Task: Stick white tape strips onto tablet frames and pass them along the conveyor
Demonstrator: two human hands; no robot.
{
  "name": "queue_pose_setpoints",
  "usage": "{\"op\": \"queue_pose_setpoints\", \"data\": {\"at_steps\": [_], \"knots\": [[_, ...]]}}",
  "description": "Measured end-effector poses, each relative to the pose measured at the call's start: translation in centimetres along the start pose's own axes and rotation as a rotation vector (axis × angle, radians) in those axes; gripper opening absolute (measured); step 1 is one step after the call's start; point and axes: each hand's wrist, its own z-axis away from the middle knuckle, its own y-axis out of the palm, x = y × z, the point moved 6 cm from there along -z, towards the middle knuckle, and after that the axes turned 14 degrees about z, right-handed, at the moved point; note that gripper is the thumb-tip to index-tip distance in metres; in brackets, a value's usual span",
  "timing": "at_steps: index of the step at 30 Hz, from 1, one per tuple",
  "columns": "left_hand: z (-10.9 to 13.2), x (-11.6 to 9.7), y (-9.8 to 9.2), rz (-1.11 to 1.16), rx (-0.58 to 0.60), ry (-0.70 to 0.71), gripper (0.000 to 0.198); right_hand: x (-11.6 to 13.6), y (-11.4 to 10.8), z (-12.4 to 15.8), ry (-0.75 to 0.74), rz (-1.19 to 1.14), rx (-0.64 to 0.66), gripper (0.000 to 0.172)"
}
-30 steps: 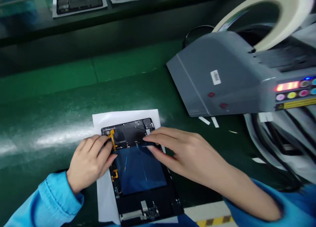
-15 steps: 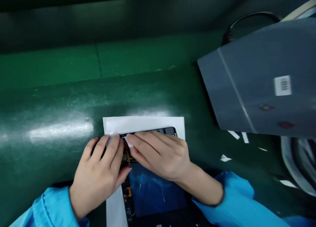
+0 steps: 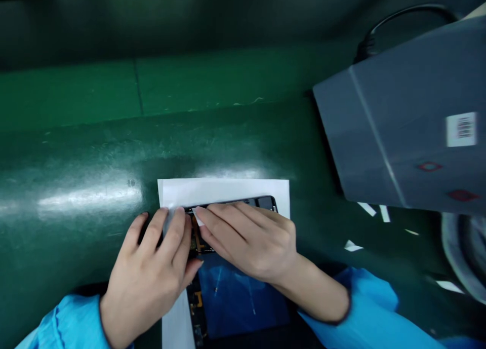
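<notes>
Hands barely changed from a moment ago: left hand (image 3: 150,258) and right hand (image 3: 246,242) both bear on the top edge of an opened tablet (image 3: 243,296), lying on white paper (image 3: 224,191); whether grasping or pressing cannot be told. Gray dispenser housing (image 3: 395,131) sits off right.

We can pass freely over the green work mat (image 3: 76,151) to the left of the left hand (image 3: 146,268), and above the white paper sheet (image 3: 224,192) as far as the dark rear edge of the bench. On the right, the grey tape dispenser (image 3: 391,126) overhangs the mat and blocks the way, with its black cable (image 3: 406,15) rising behind it. Small white paper scraps (image 3: 353,246) lie near its front edge. Over the tablet (image 3: 266,202), the right hand (image 3: 246,242) sits just beside the left, leaving us only a narrow gap.
</notes>
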Motion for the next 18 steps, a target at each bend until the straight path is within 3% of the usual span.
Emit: {"op": "queue_pose_setpoints", "data": {"at_steps": [18], "knots": [[-0.10,-0.06,0.17,-0.001,0.005,-0.015,0.043,0.45,0.08,-0.05,-0.029,0.031,0.124,0.016]]}}
